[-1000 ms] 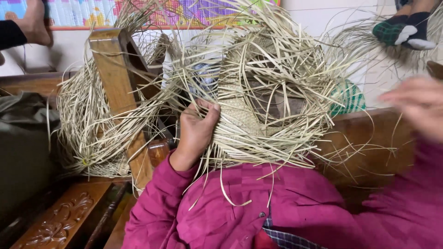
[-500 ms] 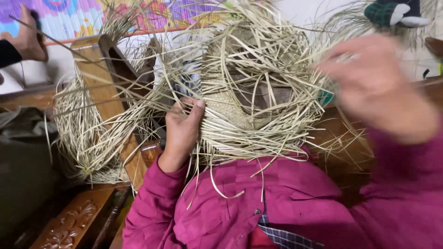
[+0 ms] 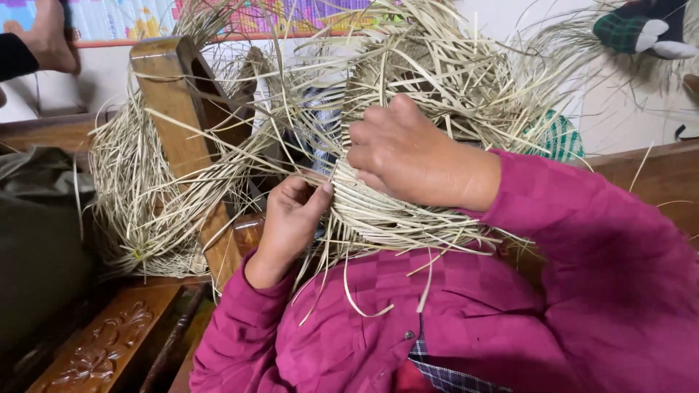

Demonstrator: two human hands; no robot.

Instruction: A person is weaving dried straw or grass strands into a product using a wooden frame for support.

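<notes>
A half-woven straw piece (image 3: 393,211), pale and round with many loose strands sticking out, sits against my chest. My left hand (image 3: 291,218) pinches its left edge, thumb and fingers closed on the woven straw. My right hand (image 3: 408,156) lies over the middle of the weave, fingers curled into the strands. Both arms wear magenta sleeves (image 3: 582,240).
A wooden block (image 3: 182,124) leans at the left, draped with a bundle of loose straw (image 3: 138,196). A carved wooden bench (image 3: 95,349) runs along the lower left beside dark cloth (image 3: 36,240). Another person's hand (image 3: 44,36) shows at the top left, and a green checked cloth (image 3: 564,138) at the right.
My right hand has come in from the right and landed on the middle of the straw weave. My left hand has kept its hold on the left edge.
</notes>
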